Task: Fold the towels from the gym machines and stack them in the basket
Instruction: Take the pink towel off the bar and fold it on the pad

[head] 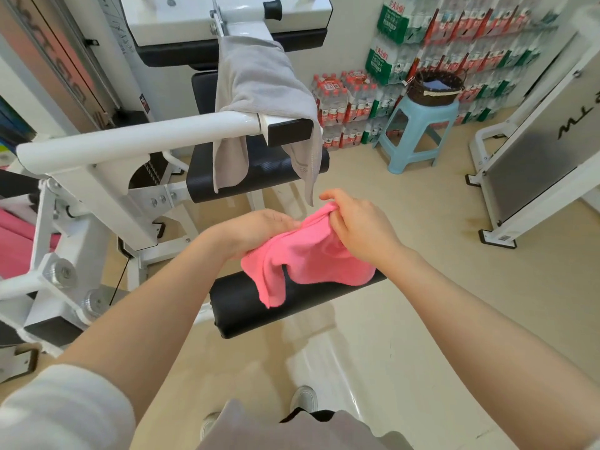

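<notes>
Right hand: my right hand (360,228) is curled over the top of the pink towel (311,254), fingers bunching a fold of it near the upper edge.
Left hand: my left hand (259,228) lies flat-ish against the towel's left side, fingers stretched toward the right hand; I cannot tell whether the thumb pinches the cloth underneath.
Pink towel: crumpled between both my hands, its lower part draped over the black roller pad (292,303), one corner hanging down the pad's front.
Black roller pad: right below my hands, jutting out from the white machine frame (136,138).
Grey towel: a grey towel (263,92) hangs over the white bar above, one end trailing in front of the black seat (259,177), the other end dangling past the bar's black end cap (289,131).
Basket: the dark wicker basket (435,89) sits on a light blue plastic stool (418,131) over by the wall, well apart from my hands, with something dark blue inside.
Behind it: shrink-wrapped packs of bottled water (344,102) stacked on the floor and up the wall.
Far left: a pink mat (16,241) shows past the frame.
Right side: another white machine (535,151) stands on the beige floor (406,319).
Down low: my shoe (305,397) pokes out at the bottom.
</notes>
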A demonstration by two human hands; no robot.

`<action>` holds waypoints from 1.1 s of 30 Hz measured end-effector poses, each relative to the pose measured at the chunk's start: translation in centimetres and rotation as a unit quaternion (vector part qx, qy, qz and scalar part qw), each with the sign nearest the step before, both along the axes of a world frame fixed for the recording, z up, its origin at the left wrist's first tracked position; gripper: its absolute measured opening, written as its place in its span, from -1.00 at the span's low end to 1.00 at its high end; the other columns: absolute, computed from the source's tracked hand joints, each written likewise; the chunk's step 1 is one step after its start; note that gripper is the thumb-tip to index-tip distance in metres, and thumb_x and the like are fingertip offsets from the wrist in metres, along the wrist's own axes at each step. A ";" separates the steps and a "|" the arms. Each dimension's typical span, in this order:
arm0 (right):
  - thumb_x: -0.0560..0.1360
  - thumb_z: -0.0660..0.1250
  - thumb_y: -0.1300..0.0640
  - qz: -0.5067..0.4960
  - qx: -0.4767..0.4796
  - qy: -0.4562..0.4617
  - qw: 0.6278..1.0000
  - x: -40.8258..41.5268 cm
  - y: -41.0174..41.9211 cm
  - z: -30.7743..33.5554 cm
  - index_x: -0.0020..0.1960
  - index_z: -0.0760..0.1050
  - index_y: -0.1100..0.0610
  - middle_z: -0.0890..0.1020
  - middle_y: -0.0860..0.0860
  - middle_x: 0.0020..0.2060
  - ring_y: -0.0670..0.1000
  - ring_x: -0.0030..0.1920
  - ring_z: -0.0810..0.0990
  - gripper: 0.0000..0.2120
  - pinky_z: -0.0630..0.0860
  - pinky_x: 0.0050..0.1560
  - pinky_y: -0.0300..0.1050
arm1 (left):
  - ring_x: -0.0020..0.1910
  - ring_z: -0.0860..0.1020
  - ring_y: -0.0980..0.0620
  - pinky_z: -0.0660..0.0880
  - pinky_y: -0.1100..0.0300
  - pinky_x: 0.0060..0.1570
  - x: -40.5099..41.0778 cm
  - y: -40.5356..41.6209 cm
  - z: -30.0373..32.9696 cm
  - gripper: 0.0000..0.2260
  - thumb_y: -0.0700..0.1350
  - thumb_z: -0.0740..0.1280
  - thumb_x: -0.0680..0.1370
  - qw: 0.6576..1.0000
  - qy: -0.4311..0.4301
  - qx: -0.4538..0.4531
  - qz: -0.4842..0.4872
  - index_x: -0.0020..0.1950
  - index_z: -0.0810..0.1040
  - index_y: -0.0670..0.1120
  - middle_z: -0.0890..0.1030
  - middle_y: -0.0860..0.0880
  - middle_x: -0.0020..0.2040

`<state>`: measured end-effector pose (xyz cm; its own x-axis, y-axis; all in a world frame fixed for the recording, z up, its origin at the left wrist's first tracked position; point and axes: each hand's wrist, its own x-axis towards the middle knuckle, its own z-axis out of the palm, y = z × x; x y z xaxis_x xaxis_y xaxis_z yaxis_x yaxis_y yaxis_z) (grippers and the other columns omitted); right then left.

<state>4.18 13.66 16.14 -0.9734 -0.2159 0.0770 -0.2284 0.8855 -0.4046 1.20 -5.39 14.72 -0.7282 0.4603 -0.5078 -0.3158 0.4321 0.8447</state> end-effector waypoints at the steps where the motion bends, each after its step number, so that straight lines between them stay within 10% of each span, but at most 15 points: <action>1: 0.59 0.08 0.15 0.002 -0.032 -0.019 0.999 -0.1 0.1 0.0 0.20 0.41 0.04 0.61 0.06 -0.08 0.11 -0.09 0.55 -0.76 0.48 -0.10 0.01 | -0.13 0.56 0.05 0.47 0.20 -0.08 0.0 0.3 0.0 -0.82 -0.02 0.27 0.57 0.998 0.043 -0.054 -0.014 0.00 0.61 -0.07 0.63 0.00 -0.09; 6: 0.56 0.21 0.04 -0.018 -0.154 -0.090 0.984 -0.8 0.6 -0.4 -0.43 0.31 0.03 0.34 -0.07 -0.51 -0.03 -0.40 0.33 -0.61 0.28 -0.30 -0.07 | -0.07 0.50 0.12 0.39 0.30 -0.06 1.2 2.8 -0.8 -0.85 -0.13 0.21 0.59 0.950 0.295 -0.025 0.096 0.01 0.55 -0.14 0.57 0.00 -0.08; 10: 0.56 0.23 0.03 -0.051 -0.330 -0.166 0.928 -0.5 0.3 0.1 -0.45 0.38 0.09 0.37 -0.04 -0.53 -0.10 -0.47 0.33 -0.59 0.30 -0.34 -0.16 | -0.25 0.50 0.27 0.43 0.34 -0.12 2.7 4.6 -2.1 -0.94 -0.13 0.34 0.53 0.938 0.345 0.010 0.042 -0.12 0.48 -0.05 0.55 0.13 -0.23; 15: 0.56 0.22 0.07 0.007 -0.468 -0.324 0.822 -0.3 2.0 1.1 -0.21 0.58 0.20 0.57 0.06 -0.39 -0.03 -0.38 0.53 -0.71 0.51 -0.30 -0.23 | -0.19 0.58 -0.07 0.52 0.12 -0.10 2.6 5.2 -3.0 -0.86 -0.10 0.31 0.54 0.942 0.308 0.077 0.108 -0.02 0.36 0.08 0.60 -0.07 -0.12; 20: 0.40 0.26 0.07 0.059 -0.502 -0.381 0.774 -0.4 2.9 1.3 -0.24 0.62 0.13 0.61 0.01 -0.39 -0.06 -0.38 0.57 -0.80 0.54 -0.30 -0.26 | -0.19 0.48 -0.06 0.40 0.14 -0.17 2.1 5.6 -3.6 -0.93 -0.26 0.25 0.54 0.905 0.416 -0.068 0.057 -0.04 0.52 -0.20 0.53 -0.09 -0.21; 25: 0.25 0.41 0.16 0.063 -0.619 -0.380 0.684 0.0 3.6 0.8 -0.38 0.61 0.09 0.58 -0.01 -0.44 -0.06 -0.41 0.56 -0.96 0.52 -0.29 -0.26 | -0.18 0.41 -0.13 0.24 0.09 -0.24 1.5 4.8 -4.7 -0.83 -0.34 0.14 0.48 0.924 0.329 -0.185 0.066 -0.31 0.35 -0.18 0.42 -0.13 -0.26; 30: -0.05 0.59 0.04 0.060 -0.687 -0.349 0.634 -0.2 4.8 1.4 -0.36 0.56 0.11 0.55 0.02 -0.43 -0.01 -0.36 0.54 -0.66 0.49 -0.21 -0.18 | -0.25 0.47 -0.14 0.40 0.12 -0.26 2.2 2.7 -7.3 -0.86 -0.28 0.10 0.55 0.948 0.226 -0.212 0.067 -0.15 0.43 -0.19 0.53 -0.19 -0.23; 33: 0.31 0.41 0.23 0.016 -0.633 -0.305 0.711 -0.5 4.8 2.3 -0.19 0.57 0.14 0.63 0.02 -0.35 -0.04 -0.32 0.58 -0.91 0.52 -0.23 -0.21 | -0.39 0.36 0.00 0.35 0.19 -0.36 1.7 2.2 -7.3 -0.78 -0.30 0.06 0.54 0.950 0.108 -0.113 0.271 -0.05 0.48 -0.13 0.41 -0.05 -0.36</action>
<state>3.72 18.45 18.46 -0.9048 -0.3728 -0.2059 0.3204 -0.2775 -0.9057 2.89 -3.16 7.43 -0.9252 -0.1150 -0.3615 -0.3742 0.4335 0.8198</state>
